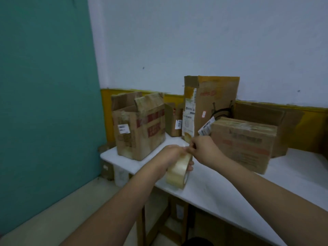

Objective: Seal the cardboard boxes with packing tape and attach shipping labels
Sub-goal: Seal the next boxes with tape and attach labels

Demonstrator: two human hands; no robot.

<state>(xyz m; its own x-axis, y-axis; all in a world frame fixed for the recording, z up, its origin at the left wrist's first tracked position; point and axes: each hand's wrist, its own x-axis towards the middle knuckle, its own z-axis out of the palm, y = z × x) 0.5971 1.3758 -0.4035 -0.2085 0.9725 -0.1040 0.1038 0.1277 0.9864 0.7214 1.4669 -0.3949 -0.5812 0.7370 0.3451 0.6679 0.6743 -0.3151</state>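
My left hand (170, 157) grips a roll of clear packing tape (179, 172) above the front edge of the white table (292, 176). My right hand (204, 150) pinches at the top of the roll, where the tape end lies. An open cardboard box with red print (140, 126) stands at the table's left end, flaps up. To the right sits a taped box with red lettering (245, 144), close behind my right hand. A tall box (211, 105) with labels on its side stands at the back.
A small box (173, 119) stands between the open box and the tall one. Another brown box (276, 121) leans at the back right. A teal panel (48, 86) rises on the left. More boxes sit under the table (177, 206).
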